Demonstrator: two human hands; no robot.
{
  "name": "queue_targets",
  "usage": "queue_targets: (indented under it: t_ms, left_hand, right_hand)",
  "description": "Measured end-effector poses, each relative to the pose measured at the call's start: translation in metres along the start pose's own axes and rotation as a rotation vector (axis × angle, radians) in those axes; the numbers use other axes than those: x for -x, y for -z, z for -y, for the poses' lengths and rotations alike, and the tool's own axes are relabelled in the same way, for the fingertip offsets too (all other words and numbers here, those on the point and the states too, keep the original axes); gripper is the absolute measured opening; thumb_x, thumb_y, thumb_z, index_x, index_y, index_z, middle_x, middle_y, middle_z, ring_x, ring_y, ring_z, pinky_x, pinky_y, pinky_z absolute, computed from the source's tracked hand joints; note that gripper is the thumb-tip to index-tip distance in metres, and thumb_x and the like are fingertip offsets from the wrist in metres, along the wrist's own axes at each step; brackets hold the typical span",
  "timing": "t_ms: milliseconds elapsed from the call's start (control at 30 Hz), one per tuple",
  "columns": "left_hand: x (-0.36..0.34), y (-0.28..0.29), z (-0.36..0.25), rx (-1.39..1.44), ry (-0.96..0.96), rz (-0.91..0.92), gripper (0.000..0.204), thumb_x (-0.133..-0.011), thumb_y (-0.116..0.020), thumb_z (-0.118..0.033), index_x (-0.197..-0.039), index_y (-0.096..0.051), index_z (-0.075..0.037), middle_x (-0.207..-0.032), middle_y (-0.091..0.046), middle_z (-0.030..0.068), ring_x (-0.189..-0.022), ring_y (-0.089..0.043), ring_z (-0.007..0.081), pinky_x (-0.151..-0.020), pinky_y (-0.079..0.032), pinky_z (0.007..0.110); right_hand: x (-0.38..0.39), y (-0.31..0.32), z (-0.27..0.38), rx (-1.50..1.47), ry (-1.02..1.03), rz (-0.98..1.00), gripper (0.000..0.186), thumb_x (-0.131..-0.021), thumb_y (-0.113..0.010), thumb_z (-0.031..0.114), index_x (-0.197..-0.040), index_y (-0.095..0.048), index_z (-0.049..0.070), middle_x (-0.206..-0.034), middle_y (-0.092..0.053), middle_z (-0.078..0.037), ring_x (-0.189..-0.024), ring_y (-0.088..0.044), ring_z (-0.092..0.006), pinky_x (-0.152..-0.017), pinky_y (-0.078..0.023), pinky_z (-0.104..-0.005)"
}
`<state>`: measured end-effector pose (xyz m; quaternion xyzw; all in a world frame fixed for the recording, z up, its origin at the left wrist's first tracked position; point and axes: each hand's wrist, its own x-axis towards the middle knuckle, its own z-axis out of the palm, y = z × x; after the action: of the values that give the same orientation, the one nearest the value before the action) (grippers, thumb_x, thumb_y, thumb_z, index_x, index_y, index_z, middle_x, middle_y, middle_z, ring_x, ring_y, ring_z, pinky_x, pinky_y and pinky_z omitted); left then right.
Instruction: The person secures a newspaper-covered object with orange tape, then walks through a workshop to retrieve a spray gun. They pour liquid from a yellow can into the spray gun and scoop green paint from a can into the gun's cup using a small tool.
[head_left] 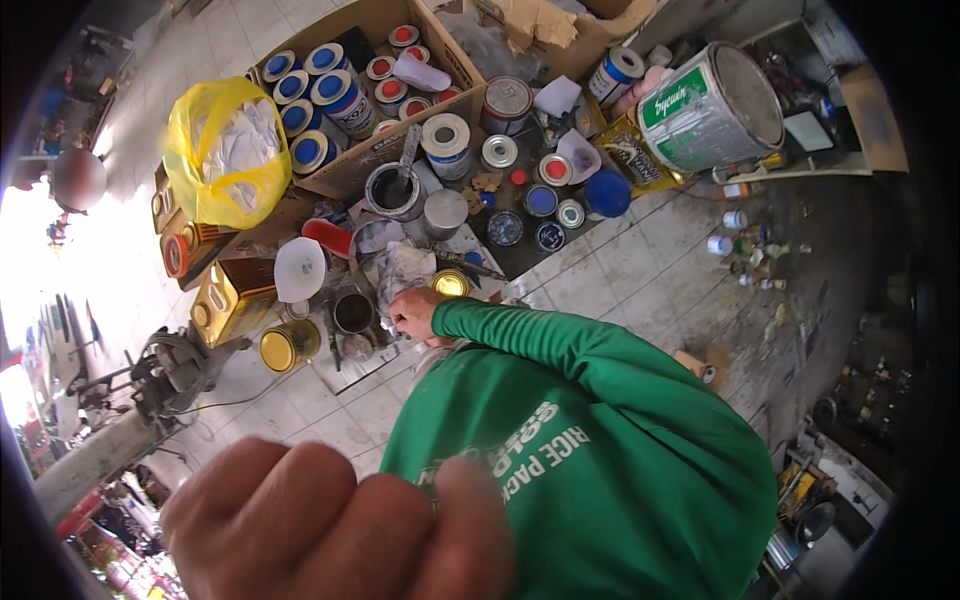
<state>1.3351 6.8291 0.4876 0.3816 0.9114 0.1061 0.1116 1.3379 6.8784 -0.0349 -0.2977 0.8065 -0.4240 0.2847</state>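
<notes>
My right arm, in a green sleeve, reaches across to the work spot in the middle. There my right hand [414, 311] has its fingers curled on a crumpled whitish rag [404, 268]. A small gold-lidded can [450, 284] stands just right of that hand, and a dark open can [353, 313] to its left. Large and close at the lower left is my left hand [330, 525], knuckles up and fingers curled. Whatever it may hold is hidden. Beyond the rag, a flat stirring stick [407, 152] leans in an open can of dark grey paint [393, 192].
A cardboard box [375, 150] of blue- and red-capped cans stands behind. Left are a yellow plastic bag [228, 155], gold tins [232, 300] and a gold-lidded can [288, 346]. Several small cans [541, 201] stand right of the paint. A large paint bucket [710, 108] is at the back right.
</notes>
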Motion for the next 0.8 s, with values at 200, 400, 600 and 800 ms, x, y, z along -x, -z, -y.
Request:
queue_targets:
  t_ms: [200, 400, 600, 800]
  left_hand:
    - [0.067, 0.015, -0.014, -0.224, 0.123, -0.22, 0.032, -0.1, -0.056, -0.028, -0.121, -0.065, -0.005, -0.109, -0.071, 0.0161, -0.085, -0.068, 0.0229, -0.069, -0.058, 0.031]
    - [0.107, 0.034, 0.026, -0.375, 0.159, -0.172, 0.036, -0.089, -0.068, -0.031, -0.112, -0.066, -0.004, -0.083, -0.066, 0.0133, -0.068, -0.063, 0.0252, -0.063, -0.052, 0.036]
    - [-0.003, -0.146, 0.186, 0.659, 0.383, -0.265, 0.032, -0.093, -0.07, -0.017, -0.121, -0.068, -0.001, -0.11, -0.074, 0.0104, -0.093, -0.069, 0.0131, -0.082, -0.055, 0.03]
    - [-0.144, -0.326, 0.282, 0.517, 0.58, -0.288, 0.049, -0.083, -0.076, -0.034, -0.121, -0.069, -0.004, -0.104, -0.073, 0.0211, -0.101, -0.071, 0.0361, -0.089, -0.055, 0.044]
  right_hand:
    - [-0.011, 0.008, 0.016, 0.055, -0.023, 0.036, 0.013, -0.078, -0.067, 0.022, -0.084, -0.073, 0.012, -0.088, -0.071, -0.012, -0.086, -0.068, -0.0358, -0.076, -0.053, -0.0491]
    - [-0.01, 0.022, 0.041, 0.059, -0.078, -0.212, 0.018, -0.085, -0.064, 0.025, -0.092, -0.072, 0.011, -0.098, -0.072, -0.014, -0.094, -0.068, -0.0365, -0.082, -0.053, -0.0498]
    - [0.009, 0.066, 0.066, -0.327, -0.037, -0.478, 0.021, -0.092, -0.064, 0.025, -0.094, -0.066, 0.005, -0.083, -0.067, -0.014, -0.081, -0.066, -0.0334, -0.074, -0.051, -0.043]
    - [0.031, 0.104, 0.066, -0.694, -0.143, -0.553, 0.015, -0.096, -0.064, 0.018, -0.102, -0.064, 0.004, -0.087, -0.067, -0.004, -0.076, -0.059, -0.0129, -0.069, -0.048, -0.0299]
